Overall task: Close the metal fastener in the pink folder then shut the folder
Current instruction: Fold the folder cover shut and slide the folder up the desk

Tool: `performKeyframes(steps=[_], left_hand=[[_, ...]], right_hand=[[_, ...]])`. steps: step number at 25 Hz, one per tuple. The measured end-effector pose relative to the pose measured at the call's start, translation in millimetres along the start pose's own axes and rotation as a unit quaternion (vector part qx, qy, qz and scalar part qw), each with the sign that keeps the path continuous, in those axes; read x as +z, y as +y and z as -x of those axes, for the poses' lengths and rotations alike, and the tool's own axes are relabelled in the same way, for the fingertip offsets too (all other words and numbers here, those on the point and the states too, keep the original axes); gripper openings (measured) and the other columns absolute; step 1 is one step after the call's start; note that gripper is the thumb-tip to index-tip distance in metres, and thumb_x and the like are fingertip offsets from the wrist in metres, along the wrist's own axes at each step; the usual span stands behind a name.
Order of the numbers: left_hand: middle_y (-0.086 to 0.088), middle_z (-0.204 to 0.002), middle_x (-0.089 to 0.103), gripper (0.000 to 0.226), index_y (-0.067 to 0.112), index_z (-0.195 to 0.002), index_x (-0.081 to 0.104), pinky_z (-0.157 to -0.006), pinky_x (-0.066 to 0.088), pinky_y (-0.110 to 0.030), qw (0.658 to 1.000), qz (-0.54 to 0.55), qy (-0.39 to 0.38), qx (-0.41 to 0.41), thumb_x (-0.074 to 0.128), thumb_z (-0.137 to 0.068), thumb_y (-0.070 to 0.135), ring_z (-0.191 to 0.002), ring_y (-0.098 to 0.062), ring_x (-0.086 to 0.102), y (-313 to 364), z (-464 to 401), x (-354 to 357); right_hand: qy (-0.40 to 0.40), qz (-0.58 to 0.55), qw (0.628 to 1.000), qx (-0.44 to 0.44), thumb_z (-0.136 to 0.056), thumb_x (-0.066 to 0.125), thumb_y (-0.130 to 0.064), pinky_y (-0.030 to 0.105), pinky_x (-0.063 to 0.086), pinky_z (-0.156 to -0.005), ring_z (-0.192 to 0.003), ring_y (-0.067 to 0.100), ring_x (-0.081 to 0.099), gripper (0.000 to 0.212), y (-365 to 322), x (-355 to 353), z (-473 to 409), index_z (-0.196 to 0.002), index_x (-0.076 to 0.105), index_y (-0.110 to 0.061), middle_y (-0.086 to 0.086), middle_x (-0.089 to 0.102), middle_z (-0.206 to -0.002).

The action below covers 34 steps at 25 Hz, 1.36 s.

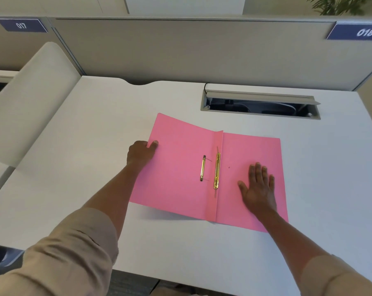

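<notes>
On the white desk [95, 146] the pink folder [180, 184] lay open. The left hand [141, 153] pinched its raised left edge, thumb on top; the right hand [258, 186] pressed flat, fingers spread, just right of the metal fastener [216, 170].

Left hand [140, 153] lifts pink folder [180, 167] cover.

Open-plan office, white desk [74, 167], grey cubicle partitions [180, 50], numbered station labels [356, 32], desk cable hatch [260, 105]
</notes>
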<state>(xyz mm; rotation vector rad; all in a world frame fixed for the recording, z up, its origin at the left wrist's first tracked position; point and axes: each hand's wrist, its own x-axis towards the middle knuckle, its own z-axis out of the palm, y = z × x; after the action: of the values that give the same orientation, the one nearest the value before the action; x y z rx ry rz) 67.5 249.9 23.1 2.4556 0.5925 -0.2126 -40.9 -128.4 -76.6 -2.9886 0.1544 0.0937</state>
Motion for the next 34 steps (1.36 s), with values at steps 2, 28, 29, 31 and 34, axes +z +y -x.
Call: performKeyframes(steps=[2,28,29,31,34], left_hand=[[0.002,-0.055,0.035,0.054,0.02,-0.057,0.031,-0.05,0.025,-0.029,1.0,0.011,-0.003,0.025,0.054,-0.097,0.048,-0.053,-0.023,0.038,5,5,-6],[-0.023,-0.08,0.058,0.056,-0.006,-0.082,0.061,-0.051,0.06,-0.03,0.945,0.207,-0.182,0.178,0.056,-0.097,0.048,-0.053,-0.023,0.071,162,118,2],[-0.026,-0.085,0.064,0.055,-0.004,-0.083,0.063,-0.055,0.063,-0.034,0.947,0.203,-0.18,0.171,0.058,-0.096,0.049,-0.056,-0.027,0.073,169,124,9],[-0.014,-0.09,0.074,0.047,0.004,-0.081,0.067,-0.058,0.065,-0.036,0.951,0.197,-0.177,0.161,0.061,-0.093,0.05,-0.053,-0.024,0.074,185,136,25],[-0.005,-0.091,0.078,0.044,0.005,-0.092,0.074,-0.052,0.061,-0.028,0.952,0.197,-0.19,0.137,0.065,-0.09,0.049,-0.05,-0.022,0.073,205,147,50]], right_hand=[[-0.002,0.0,1.0,0.001,-0.095,0.013,-0.059,0.05,0.004,-0.123,-0.153,0.032,0.005,0.079,1,-1,0,-0.157,0.009,-0.01,0.012,0.008,-0.166],[-0.016,-0.055,0.998,0.003,-0.099,0.031,-0.051,0.05,0.003,-0.124,-0.153,0.03,0.004,0.073,0,-6,2,-0.157,0.013,-0.01,0.011,0.009,-0.166],[-0.022,-0.055,0.998,0.004,-0.099,0.031,-0.05,0.05,0.003,-0.124,-0.153,0.03,0.003,0.073,1,-7,2,-0.157,0.012,-0.01,0.011,0.008,-0.166],[-0.031,-0.056,0.998,0.005,-0.099,0.029,-0.051,0.049,0.002,-0.124,-0.153,0.029,0.0,0.073,3,-10,4,-0.157,0.009,-0.012,0.01,0.005,-0.166],[-0.038,-0.06,0.997,0.004,-0.099,0.027,-0.05,0.048,0.001,-0.124,-0.153,0.027,-0.003,0.073,10,-14,9,-0.157,0.005,-0.012,0.009,0.002,-0.166]])
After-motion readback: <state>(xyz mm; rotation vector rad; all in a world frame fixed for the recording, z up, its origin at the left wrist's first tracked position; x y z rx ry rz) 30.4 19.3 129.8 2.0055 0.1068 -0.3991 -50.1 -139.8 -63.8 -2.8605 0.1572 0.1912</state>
